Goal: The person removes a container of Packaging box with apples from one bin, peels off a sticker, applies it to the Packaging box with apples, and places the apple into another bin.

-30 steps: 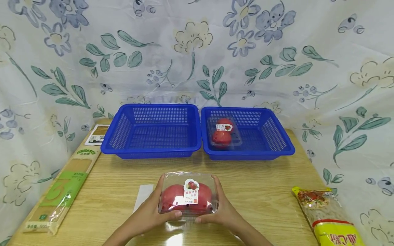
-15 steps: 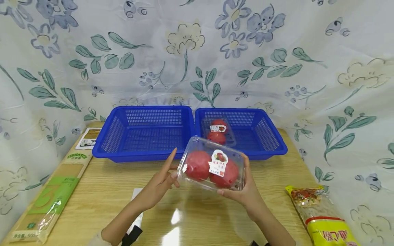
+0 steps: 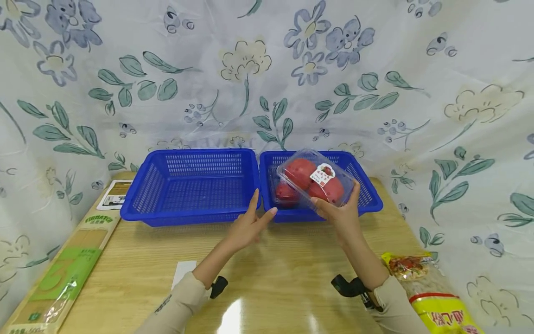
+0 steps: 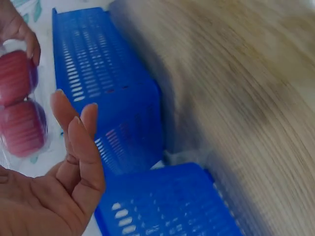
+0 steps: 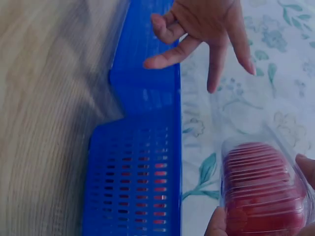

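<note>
My right hand (image 3: 342, 213) grips one end of a clear plastic box of apples (image 3: 319, 178), thumb on the near side. The box, with red fruit and a white label, is tilted above the right blue basket (image 3: 371, 204). Below it, a second clear box of apples (image 3: 285, 195) lies in that basket, partly covered. My left hand (image 3: 246, 229) holds nothing, its index finger and thumb extended, in front of where the two baskets meet. In the left wrist view, the left hand (image 4: 74, 182) is apart from the held box (image 4: 22, 105).
The left blue basket (image 3: 200, 215) stands beside the right one at the back of the wooden table (image 3: 283, 287). A noodle pack (image 3: 62, 273) and a white-edged packet (image 3: 114, 195) lie at left. A yellow-ended bag (image 3: 434, 297) lies at right, a white paper strip (image 3: 183, 271) in front.
Both hands held the box low over the table at first. The left hand let go, and the right hand carried the box forward and right over the right basket.
</note>
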Action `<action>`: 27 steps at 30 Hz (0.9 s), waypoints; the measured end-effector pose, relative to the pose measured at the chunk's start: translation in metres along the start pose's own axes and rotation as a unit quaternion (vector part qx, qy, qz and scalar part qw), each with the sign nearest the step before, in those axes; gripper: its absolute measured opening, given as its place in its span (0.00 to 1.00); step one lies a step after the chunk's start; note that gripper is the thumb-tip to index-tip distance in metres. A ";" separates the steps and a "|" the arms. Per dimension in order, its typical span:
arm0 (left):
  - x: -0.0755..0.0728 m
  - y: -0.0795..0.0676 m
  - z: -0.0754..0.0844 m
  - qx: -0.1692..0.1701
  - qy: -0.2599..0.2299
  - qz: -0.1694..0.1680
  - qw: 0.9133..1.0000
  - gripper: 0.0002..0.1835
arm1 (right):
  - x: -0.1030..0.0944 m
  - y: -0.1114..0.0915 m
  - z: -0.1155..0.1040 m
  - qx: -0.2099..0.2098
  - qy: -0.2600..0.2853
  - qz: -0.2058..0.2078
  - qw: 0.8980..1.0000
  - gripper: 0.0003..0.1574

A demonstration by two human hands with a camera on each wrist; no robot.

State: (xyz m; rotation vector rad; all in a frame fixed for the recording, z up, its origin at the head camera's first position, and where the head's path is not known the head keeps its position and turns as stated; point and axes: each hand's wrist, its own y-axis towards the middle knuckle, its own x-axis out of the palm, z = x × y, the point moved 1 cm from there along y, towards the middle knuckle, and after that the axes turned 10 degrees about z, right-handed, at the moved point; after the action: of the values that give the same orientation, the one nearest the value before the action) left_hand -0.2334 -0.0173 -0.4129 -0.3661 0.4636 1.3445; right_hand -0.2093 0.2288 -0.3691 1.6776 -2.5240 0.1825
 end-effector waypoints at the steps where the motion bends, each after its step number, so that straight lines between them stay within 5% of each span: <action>1: 0.004 0.003 0.000 -0.009 0.012 0.001 1.000 0.52 | 0.000 0.004 0.001 0.005 -0.004 0.007 1.000 0.68; 9: 0.031 0.023 -0.003 -0.014 0.120 0.044 0.992 0.55 | 0.004 0.036 0.008 0.029 -0.004 0.064 0.998 0.77; 19: 0.052 0.029 -0.009 -0.004 0.119 0.107 0.987 0.54 | 0.016 0.072 0.018 0.008 0.042 0.141 0.989 0.82; 27: 0.054 0.029 -0.012 0.001 0.136 0.116 0.984 0.54 | 0.016 0.090 0.028 0.026 0.023 0.210 0.977 0.87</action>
State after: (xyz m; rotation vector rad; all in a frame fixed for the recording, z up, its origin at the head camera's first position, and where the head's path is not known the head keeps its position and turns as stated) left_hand -0.2546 0.0275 -0.4505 -0.5098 0.7534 1.5268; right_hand -0.2990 0.2448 -0.3979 1.1146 -2.8255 0.3176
